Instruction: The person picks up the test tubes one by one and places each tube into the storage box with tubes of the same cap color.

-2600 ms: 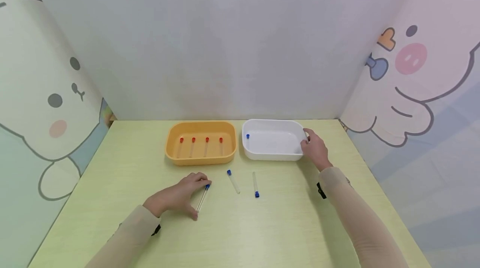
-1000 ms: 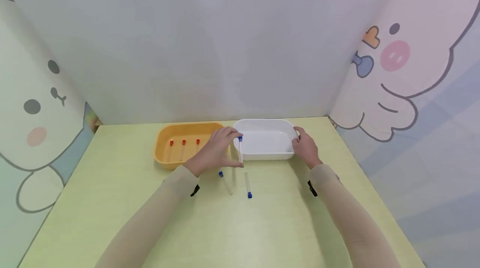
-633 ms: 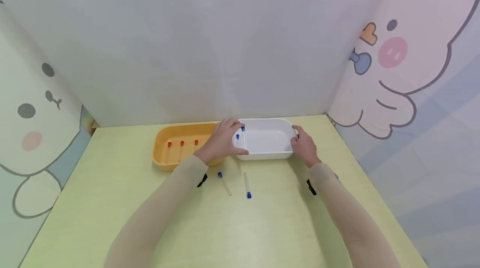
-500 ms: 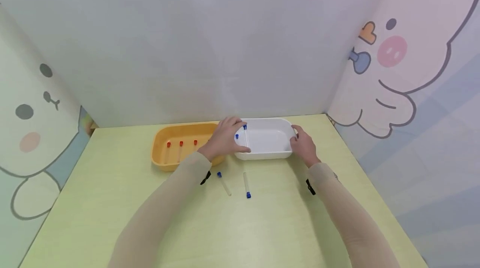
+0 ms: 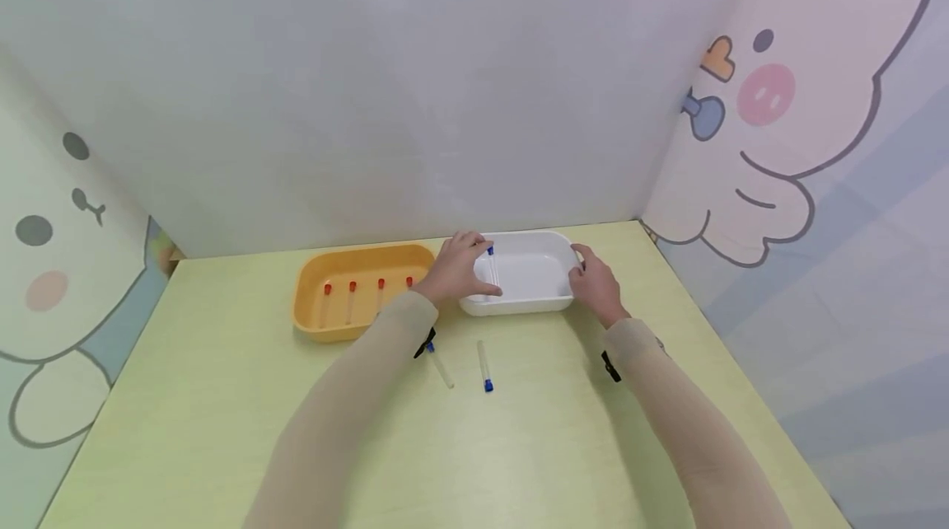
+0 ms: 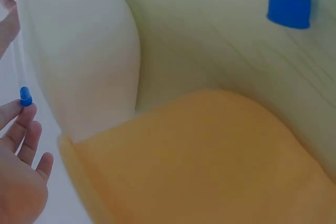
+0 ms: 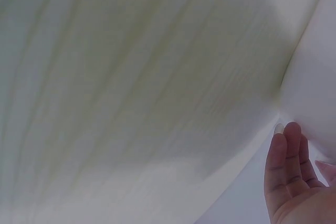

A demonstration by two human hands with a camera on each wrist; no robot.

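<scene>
My left hand point(image 5: 458, 269) pinches a clear test tube point(image 5: 494, 269) with a blue cap, thumb at its near end and fingers at the cap. The tube is at the left part of the white tray point(image 5: 537, 269); whether it touches the bottom I cannot tell. In the left wrist view the blue cap point(image 6: 25, 97) shows at the fingertips. My right hand point(image 5: 599, 288) grips the tray's right end. On the table in front lie two more blue-capped tubes, one point(image 5: 443, 370) slanting partly behind my left sleeve, the other point(image 5: 484, 364) with its cap toward me.
A yellow tray point(image 5: 315, 330) stands left of the white one, holding several red-capped test tubes point(image 5: 352, 305) in a row. My left forearm crosses its near right corner. A pale curtain point(image 5: 371, 100) rises behind the table's back edge.
My left hand has lifted the tube from the table and carried it right and away to the white tray, lowering it there. A blue-capped tube seen earlier inside that tray is now hidden. My right hand keeps its hold.
</scene>
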